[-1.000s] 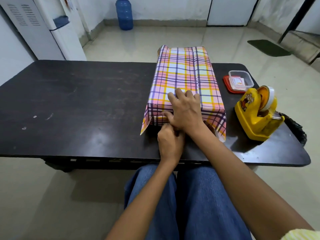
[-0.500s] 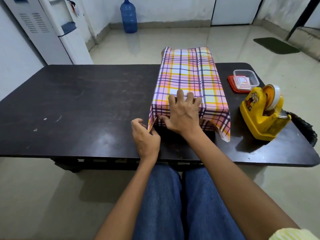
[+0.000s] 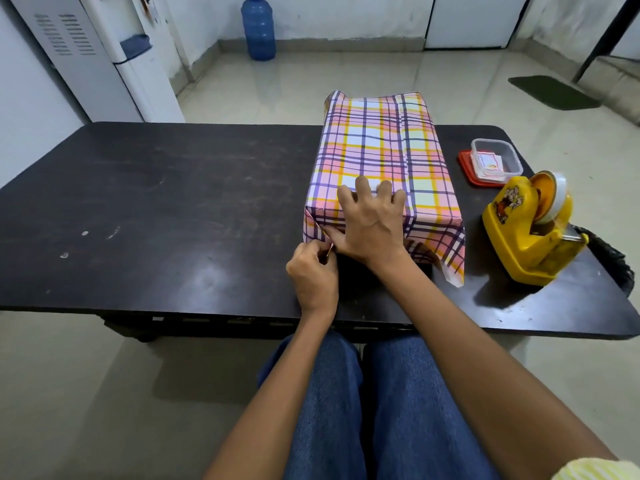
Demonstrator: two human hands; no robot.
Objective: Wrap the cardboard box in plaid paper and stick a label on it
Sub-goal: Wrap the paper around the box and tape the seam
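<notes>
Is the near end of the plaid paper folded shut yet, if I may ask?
Not yet: the left hand pinches the left flap inward, while the right flap juts out loose.

Blue denim jeans, twill weave visible. Pale yellow striped sleeve on right upper arm, at frame edge. Left hand, right hand and both forearms bare.

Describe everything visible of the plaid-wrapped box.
The plaid-wrapped box lies flat on the dark table, its length running away from the person. Its plaid paper is pink, yellow and white with purple lines, and a seam runs lengthwise along the top. At the near end a loose flap hangs at the right corner. The right hand presses that end, fingers over the top edge; the left hand pinches the left corner fold.
</notes>
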